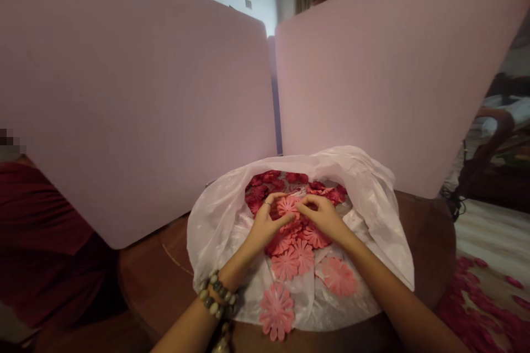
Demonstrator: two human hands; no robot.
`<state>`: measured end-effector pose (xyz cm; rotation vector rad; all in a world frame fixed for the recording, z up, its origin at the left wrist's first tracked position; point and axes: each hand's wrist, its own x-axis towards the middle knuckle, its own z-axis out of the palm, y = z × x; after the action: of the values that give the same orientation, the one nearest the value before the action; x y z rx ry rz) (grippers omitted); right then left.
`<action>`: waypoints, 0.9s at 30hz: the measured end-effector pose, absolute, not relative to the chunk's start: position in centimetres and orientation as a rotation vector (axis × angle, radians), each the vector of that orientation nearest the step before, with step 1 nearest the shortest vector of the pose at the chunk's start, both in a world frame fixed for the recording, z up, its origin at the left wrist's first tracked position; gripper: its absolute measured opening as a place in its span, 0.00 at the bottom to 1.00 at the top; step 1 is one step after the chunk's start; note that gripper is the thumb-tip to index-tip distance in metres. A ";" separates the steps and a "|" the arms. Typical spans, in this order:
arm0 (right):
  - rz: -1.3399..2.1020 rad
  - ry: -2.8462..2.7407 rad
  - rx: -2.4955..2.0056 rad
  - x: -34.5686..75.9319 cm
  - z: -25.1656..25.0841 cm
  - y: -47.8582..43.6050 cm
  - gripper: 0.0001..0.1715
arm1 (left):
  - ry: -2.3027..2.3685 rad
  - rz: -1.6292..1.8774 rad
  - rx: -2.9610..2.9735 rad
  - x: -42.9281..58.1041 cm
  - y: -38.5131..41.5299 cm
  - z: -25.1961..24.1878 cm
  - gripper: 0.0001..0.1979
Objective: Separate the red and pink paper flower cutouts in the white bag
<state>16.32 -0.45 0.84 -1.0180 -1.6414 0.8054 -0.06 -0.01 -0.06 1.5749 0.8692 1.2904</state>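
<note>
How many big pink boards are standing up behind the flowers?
2: the left board and the right board. A pink sliver in the gap between them may be a third.

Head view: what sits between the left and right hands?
In the head view, one pink daisy-shaped cutout flower, pinched by both left hand and right hand.

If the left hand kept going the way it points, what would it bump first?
The left hand would likely push into the pink paper flower it is pinching, then the right hand.
</note>
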 end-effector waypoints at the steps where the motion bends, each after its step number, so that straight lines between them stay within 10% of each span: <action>1: 0.795 -1.629 -1.032 16.3 0.9 -0.6 0.13 | 0.906 1.316 1.647 -0.1 -0.1 0.1 0.17; 6: 0.863 -1.622 -0.930 16.1 1.2 -0.8 0.13 | 0.909 1.352 1.889 -0.4 -0.2 0.4 0.05; 27: 0.922 -1.643 -0.940 16.1 1.0 -0.7 0.14 | 0.939 1.430 1.866 -0.2 -0.4 0.3 0.10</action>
<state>16.06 -0.71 1.03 -0.9400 -1.6429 0.9217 -0.19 -0.45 0.30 1.8658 0.9389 1.4301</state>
